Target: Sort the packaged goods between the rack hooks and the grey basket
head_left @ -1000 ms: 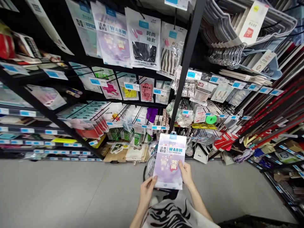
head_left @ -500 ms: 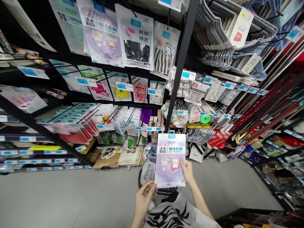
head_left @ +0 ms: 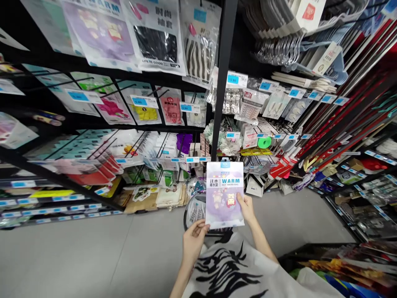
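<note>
In front of me, a white and purple hot water bag package (head_left: 223,211) is held upright with its printed front facing me. My right hand (head_left: 247,208) grips its right edge, thumb on the front and the other fingers behind. The fingers of my left hand (head_left: 195,236) are pinched at the lower left corner. Behind and below the package is a dark shopping basket (head_left: 186,211), mostly hidden, with clear-wrapped goods (head_left: 196,210) inside.
Hooks ahead carry packs like the bagged sleeves (head_left: 156,43) and rubber gloves (head_left: 171,108). Clothes hangers (head_left: 276,45) hang at upper right. A black shelf post (head_left: 222,74) stands between the bays. Grey floor (head_left: 93,256) lies below; more shelves stand on the right.
My view has tipped downward and closer to the shelf, so the upper packs sit higher in the picture. Both hands keep their hold on the hot water bag package.
</note>
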Tool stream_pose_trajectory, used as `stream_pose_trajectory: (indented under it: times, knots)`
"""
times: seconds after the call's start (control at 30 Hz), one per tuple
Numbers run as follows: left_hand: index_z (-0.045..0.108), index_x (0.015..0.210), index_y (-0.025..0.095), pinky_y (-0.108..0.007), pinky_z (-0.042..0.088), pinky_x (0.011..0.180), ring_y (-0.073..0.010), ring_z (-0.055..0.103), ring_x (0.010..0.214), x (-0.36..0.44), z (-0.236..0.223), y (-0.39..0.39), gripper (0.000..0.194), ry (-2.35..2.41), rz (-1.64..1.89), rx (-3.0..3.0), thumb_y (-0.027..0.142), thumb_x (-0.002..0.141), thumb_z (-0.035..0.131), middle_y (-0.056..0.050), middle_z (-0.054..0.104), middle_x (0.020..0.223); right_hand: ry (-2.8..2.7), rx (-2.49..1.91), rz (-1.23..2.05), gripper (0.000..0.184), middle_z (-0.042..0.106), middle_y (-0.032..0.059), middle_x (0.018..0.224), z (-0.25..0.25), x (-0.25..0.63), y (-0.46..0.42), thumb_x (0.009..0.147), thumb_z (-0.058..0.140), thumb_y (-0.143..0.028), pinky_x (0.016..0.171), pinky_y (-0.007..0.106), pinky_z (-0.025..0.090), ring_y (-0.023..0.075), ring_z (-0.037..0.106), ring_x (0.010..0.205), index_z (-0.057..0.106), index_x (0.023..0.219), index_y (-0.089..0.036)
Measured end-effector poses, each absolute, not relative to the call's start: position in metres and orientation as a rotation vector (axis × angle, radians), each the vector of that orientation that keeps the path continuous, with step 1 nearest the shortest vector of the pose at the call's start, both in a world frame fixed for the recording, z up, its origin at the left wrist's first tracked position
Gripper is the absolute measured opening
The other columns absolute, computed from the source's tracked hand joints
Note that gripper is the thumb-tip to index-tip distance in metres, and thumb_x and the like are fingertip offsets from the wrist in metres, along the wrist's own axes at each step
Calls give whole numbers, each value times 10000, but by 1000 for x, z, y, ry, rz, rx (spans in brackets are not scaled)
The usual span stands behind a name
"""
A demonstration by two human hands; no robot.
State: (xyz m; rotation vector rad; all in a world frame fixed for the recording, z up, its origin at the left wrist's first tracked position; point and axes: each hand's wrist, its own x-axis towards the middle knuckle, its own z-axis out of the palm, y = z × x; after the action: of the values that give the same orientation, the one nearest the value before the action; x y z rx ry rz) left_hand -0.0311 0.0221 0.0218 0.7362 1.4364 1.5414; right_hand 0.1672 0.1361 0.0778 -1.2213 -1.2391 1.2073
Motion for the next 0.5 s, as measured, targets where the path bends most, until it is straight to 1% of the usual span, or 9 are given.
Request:
stream_pose_trajectory:
  times: [0.07,0.13,0.17,0.2,0.27,0.33,0.37,0.43,0.5]
  knots:
    - [768,949,155,-358,625,723,-248,736,742,-33,24,22,442,1496,1540,858,528,721,828,-109,754,804,-1243,-1235,1180,629,553,3,591,79,168,135,821,651,-757,524,242,325,126,422,544,573,628,-164]
    - [744,1147,194,-445,590,936,-294,724,1020,-33,28,22,426,1592,1514,1159,445,804,784,-144,754,1104,-1256,-1265,1114,623,552,-1,589,79,165,132,836,646,-744,526,244,333,127,427,549,569,619,-165]
    - [712,1244,222,-496,532,1044,-323,665,1187,-33,30,22,453,1624,1474,1358,389,826,771,-152,703,1280,-1264,-1286,1078,617,554,-3,590,77,162,130,848,642,-733,527,243,337,128,430,553,571,617,-165]
    - [669,1329,247,-544,456,1130,-348,569,1337,-31,32,23,507,1639,1417,1550,329,837,760,-149,620,1432,-1268,-1306,1056,610,559,-2,593,76,158,126,864,635,-720,526,242,341,129,436,556,577,621,-163]
    - [560,1467,260,-605,322,1217,-365,368,1510,-27,34,25,625,1636,1310,1817,211,861,705,-135,458,1603,-1256,-1327,1075,600,580,4,601,73,147,119,889,616,-706,519,243,359,136,458,553,608,650,-155]
    - [492,1526,248,-611,264,1245,-350,292,1551,-23,34,27,660,1650,1322,1899,131,890,625,-131,404,1641,-1260,-1276,1193,571,630,22,641,74,135,110,893,628,-690,528,255,417,159,521,570,669,728,-145]
    - [499,1523,242,-600,257,1252,-342,306,1547,-22,33,28,640,1646,1377,1879,122,903,603,-132,422,1630,-1293,-1210,1282,542,664,35,688,77,130,105,894,644,-672,551,266,457,179,570,604,704,796,-142]
    - [566,1470,234,-561,291,1250,-336,406,1498,-23,30,29,561,1622,1542,1712,168,916,622,-140,509,1568,-1427,-1012,1464,473,728,64,844,87,124,96,914,660,-613,632,293,532,225,666,746,744,1003,-156]
    - [656,1365,226,-528,358,1224,-339,540,1395,-25,29,30,466,1643,1673,1353,267,901,689,-147,637,1438,-1589,-823,1552,434,734,89,1084,99,120,91,954,643,-538,739,319,570,251,700,942,699,1227,-205]
